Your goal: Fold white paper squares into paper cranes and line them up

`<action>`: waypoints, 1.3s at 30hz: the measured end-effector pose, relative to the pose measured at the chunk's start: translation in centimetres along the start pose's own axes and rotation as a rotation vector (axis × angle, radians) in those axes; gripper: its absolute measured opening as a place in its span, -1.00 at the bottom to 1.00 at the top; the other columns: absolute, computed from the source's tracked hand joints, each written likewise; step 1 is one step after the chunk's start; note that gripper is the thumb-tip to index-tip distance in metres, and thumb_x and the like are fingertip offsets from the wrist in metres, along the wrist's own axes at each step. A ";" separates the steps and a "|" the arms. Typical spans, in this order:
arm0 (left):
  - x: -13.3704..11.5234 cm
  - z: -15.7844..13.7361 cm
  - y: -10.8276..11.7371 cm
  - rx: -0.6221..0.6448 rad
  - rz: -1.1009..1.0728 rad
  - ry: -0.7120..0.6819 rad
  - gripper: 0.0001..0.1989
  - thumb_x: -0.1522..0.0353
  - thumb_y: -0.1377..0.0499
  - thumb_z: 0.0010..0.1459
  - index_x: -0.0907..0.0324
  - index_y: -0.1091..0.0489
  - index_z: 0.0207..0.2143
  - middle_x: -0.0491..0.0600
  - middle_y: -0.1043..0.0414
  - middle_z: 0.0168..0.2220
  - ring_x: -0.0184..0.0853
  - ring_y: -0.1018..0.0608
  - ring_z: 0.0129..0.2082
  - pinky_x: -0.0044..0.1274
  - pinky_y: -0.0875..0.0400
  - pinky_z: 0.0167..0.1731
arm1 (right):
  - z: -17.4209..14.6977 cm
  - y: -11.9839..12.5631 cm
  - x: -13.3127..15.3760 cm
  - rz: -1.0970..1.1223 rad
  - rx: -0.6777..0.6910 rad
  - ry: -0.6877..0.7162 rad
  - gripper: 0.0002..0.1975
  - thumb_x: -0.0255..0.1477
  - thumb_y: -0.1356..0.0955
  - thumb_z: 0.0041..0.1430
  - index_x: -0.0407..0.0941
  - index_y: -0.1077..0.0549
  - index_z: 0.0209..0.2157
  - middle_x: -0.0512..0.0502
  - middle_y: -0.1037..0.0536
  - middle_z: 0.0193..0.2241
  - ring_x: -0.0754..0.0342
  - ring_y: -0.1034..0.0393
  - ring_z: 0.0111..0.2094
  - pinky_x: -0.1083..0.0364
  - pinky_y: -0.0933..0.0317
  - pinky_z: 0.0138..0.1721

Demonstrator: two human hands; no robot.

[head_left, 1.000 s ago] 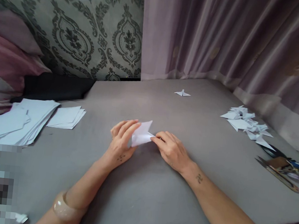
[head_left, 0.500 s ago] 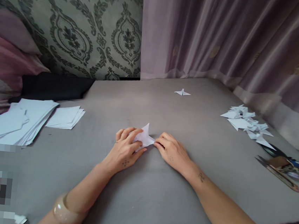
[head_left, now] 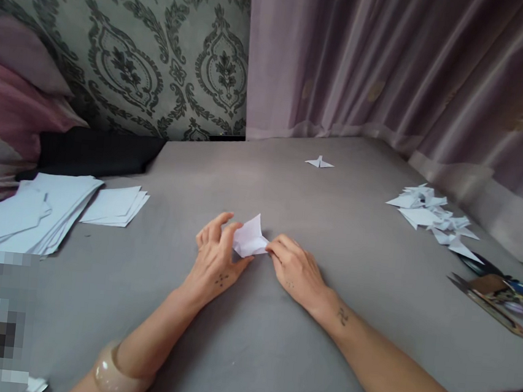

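In the middle of the grey cloth surface lies a small piece of folded white paper point(head_left: 250, 238), with one point sticking up and a narrow tip toward the right. My right hand point(head_left: 299, 267) pinches that tip between thumb and fingers. On the other side, my left hand point(head_left: 216, 250) has its fingers spread and raised beside the paper's left edge. Its thumb rests by the lower edge of the paper. A finished-looking folded paper figure point(head_left: 319, 162) with two wing-like points stands farther back.
To the right is a pile of folded paper figures point(head_left: 426, 212), with scissors point(head_left: 487, 303) and other small tools nearer me. Stacks of white paper sheets point(head_left: 71, 196) and small paper pieces point(head_left: 115, 205) lie left, before a black item point(head_left: 99, 151). A curtain point(head_left: 330, 61) borders the back.
My left fingers have lifted off the folded paper and spread, uncovering more of it. My right hand keeps its pinch on the tip, shifted slightly left.
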State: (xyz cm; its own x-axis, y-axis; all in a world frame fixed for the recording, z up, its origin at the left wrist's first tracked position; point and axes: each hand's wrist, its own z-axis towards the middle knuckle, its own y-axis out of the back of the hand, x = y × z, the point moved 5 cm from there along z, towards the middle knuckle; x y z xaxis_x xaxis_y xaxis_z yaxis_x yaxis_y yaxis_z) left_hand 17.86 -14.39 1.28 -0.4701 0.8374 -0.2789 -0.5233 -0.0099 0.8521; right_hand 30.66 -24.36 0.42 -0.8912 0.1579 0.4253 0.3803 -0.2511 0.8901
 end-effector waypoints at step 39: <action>-1.6 -0.6 -1.5 0.327 -0.160 -0.375 -0.68 0.36 0.03 0.28 0.17 -0.36 0.02 0.10 -0.40 -0.08 -0.21 -0.41 -0.11 -0.35 -0.40 -0.14 | -1.1 2.6 -1.5 0.215 0.307 0.148 -0.58 -0.62 -0.18 0.12 -0.02 -0.52 -0.11 -0.03 -0.43 0.02 0.02 -0.32 0.01 0.05 -0.19 0.02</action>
State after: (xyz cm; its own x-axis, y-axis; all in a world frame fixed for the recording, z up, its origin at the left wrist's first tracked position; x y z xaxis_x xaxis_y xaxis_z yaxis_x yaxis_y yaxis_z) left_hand 18.92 -16.04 0.17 -0.0838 0.9534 -0.2899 -0.2905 0.2549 0.9223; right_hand 32.69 -26.27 1.97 -0.8005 -0.0122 0.5991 0.5984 0.0370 0.8003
